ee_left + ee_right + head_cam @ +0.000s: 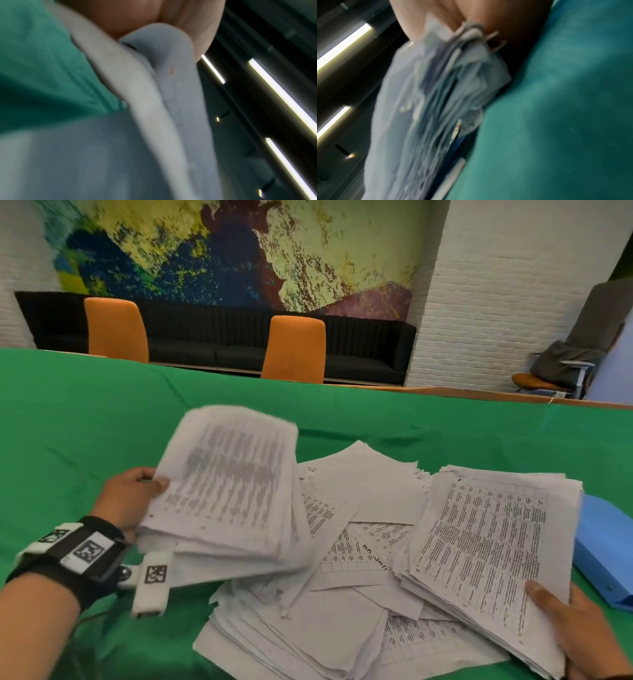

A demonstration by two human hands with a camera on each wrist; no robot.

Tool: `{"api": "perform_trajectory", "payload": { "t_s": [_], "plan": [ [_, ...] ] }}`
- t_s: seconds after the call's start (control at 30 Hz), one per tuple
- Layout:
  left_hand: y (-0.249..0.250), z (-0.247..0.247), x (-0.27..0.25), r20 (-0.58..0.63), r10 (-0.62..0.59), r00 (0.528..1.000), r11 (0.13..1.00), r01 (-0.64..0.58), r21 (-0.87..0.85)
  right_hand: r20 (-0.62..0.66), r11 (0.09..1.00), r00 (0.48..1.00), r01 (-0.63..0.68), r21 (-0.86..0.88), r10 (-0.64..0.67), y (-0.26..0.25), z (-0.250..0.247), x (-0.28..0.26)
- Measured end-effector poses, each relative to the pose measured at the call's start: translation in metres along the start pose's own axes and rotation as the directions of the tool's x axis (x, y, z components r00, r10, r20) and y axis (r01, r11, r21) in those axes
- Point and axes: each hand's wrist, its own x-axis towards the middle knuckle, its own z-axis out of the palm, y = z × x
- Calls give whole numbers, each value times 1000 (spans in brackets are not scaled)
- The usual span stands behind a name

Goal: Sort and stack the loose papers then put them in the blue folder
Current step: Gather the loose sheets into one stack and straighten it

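My left hand point(137, 501) grips a thick bundle of printed papers point(229, 484) by its left edge, lifted and blurred above the table; the left wrist view shows the bundle's edge point(154, 75) pinched in my left hand point(154, 14). My right hand point(575, 628) holds a second thick bundle point(489, 546) at its near right corner, thumb on top. In the right wrist view, that bundle's ragged edges point(440, 83) sit in my right hand point(471, 14). Loose sheets point(346, 546) lie scattered between and under both bundles. A blue folder point(606, 553) lies at the right edge, partly behind the right bundle.
A green cloth point(85, 419) covers the table. Two orange chairs point(294, 347) stand at its far side before a black sofa point(363, 350). A person sits on a chair at the far right point(575, 347).
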Motion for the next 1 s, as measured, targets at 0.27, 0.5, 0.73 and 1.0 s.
{"api": "perform_trajectory", "payload": {
  "t_s": [0.27,0.5,0.73,1.0],
  "plan": [
    [1,21,-6,128,-150,980,984,161,-78,-39,998,999,-36,-47,34,-5,9,-9],
    [-23,76,3,133,-47,990,853,-30,521,-56,984,998,8,-178,-18,-14,11,-20],
    [-26,101,11,223,-8,975,632,-168,757,-4,976,999,47,-213,-49,-13,6,-20],
    [-14,111,4,401,38,915,716,-305,629,-6,972,1000,26,-235,-28,-9,-1,-18]
  ]
}}
